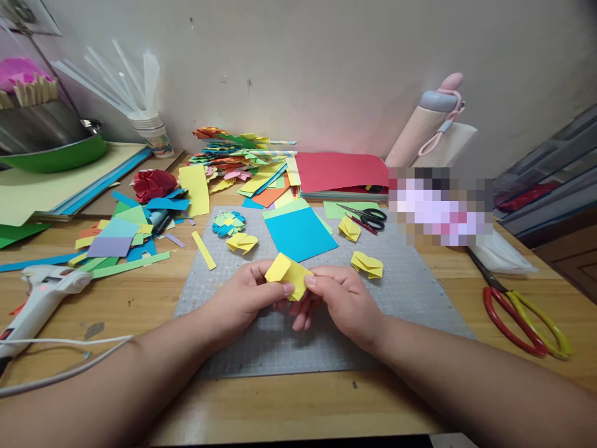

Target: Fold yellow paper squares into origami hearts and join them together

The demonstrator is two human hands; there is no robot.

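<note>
Between both hands a folded yellow paper piece (290, 277) is held above a grey cutting mat (261, 354). My left hand (247, 289) is closed on its left side, thumb pressing the front. At its right edge my right hand (342, 295) pinches it with the thumb; the fingers behind are partly hidden. Just beyond lies a blue paper sheet (301, 233). Folded yellow pieces like the held one, a left one (242, 242), a right one (367, 265) and a farther one (349, 229), rest on the mat. A blue-and-green paper flower (228, 223) sits at the mat's far left.
Small black scissors (368, 216) lie at the mat's far edge. Large red-and-yellow-handled scissors (517, 320) lie at right. At left are a white glue gun (46, 295) with its cord and paper scraps (109, 246). A pink bottle (420, 124) leans against the wall.
</note>
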